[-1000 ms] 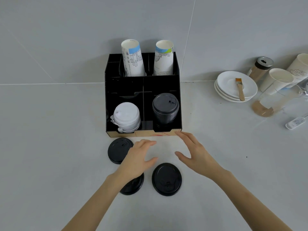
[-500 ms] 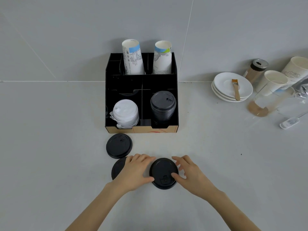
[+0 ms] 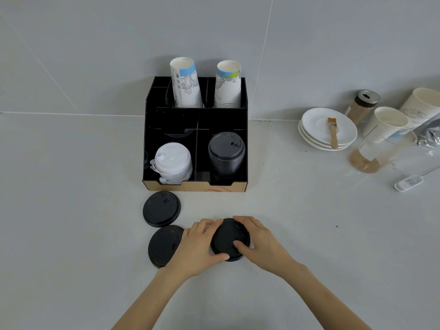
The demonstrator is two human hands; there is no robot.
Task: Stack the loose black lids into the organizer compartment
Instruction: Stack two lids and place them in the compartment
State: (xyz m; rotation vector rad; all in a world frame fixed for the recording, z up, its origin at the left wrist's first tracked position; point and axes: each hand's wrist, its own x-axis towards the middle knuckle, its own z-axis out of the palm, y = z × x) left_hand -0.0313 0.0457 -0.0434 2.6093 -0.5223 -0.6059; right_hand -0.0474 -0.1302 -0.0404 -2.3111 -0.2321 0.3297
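— What do you have on your screen, biggest thing first?

— The pale grey tabletop [image 3: 71,234] fills my view. On it, at about twelve o'clock from the hands, stands the black organizer [image 3: 171,120]. Its two rear slots each hold an upright paper cup [image 3: 185,86]. The front right compartment holds the stack of black lids [image 3: 226,153]; the front left one holds the white lids [image 3: 173,160].

— And the loose ones?

— I count three. The lid being held [image 3: 227,239] lies flat at the centre, well short of the organizer. A second lid [image 3: 164,246] sits at its nine o'clock, partly under the left wrist. The third lid [image 3: 162,208] is at ten o'clock, just in front of the organizer's front wall.

— The hands?

— The left hand [image 3: 200,248] cups the centre lid's left edge, its fingers [image 3: 207,225] curled narrow over the rim and the thumb under the near side. The right hand [image 3: 259,241] grips the right edge, thumb pressed on top. (I cannot tell whether the lid is lifted off the tabletop.)

— Anything else?

— At two o'clock, well apart: stacked white saucers [image 3: 316,134] with a small brush [image 3: 332,133] resting on top, and beside them some paper cups [image 3: 390,122].
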